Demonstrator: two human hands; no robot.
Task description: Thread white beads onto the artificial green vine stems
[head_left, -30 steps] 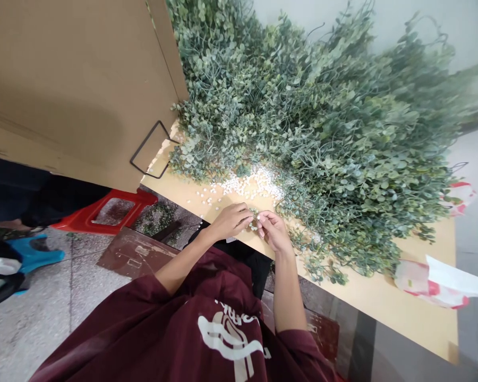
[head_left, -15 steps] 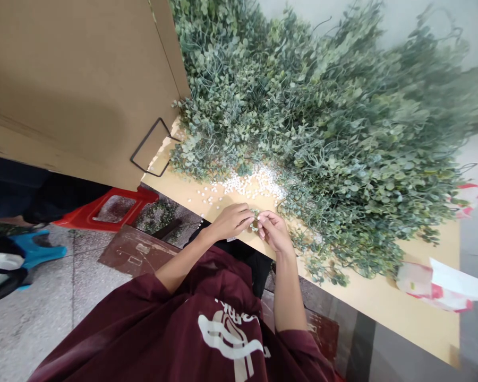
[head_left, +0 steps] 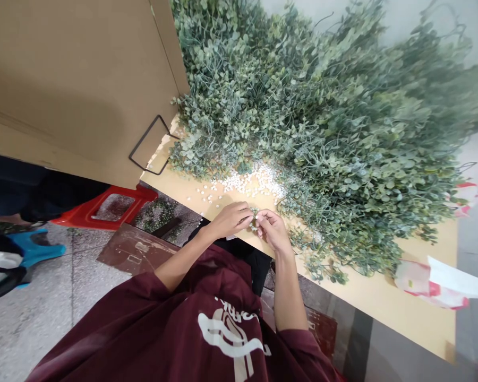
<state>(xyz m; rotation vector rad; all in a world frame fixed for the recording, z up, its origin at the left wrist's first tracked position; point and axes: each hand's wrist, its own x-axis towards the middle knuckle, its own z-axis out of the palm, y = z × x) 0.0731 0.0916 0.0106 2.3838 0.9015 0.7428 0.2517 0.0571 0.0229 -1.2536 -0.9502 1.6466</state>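
At the near edge of the long pale-yellow tabletop [head_left: 386, 298], in the head view, I see two bare hands almost meeting. The left hand [head_left: 231, 219], fingers bent and palm down, pinches a small sprig of pale green leaves [head_left: 254, 226]; the right hand [head_left: 273, 231] grips it from the other side, thumb and forefinger together. The sprig lies between their fingertips; I cannot tell whether a tiny white piece is there too. Just beyond, I see scattered small white round pieces [head_left: 255, 183], backed by a large heap of grey-green leafy stems [head_left: 326, 143].
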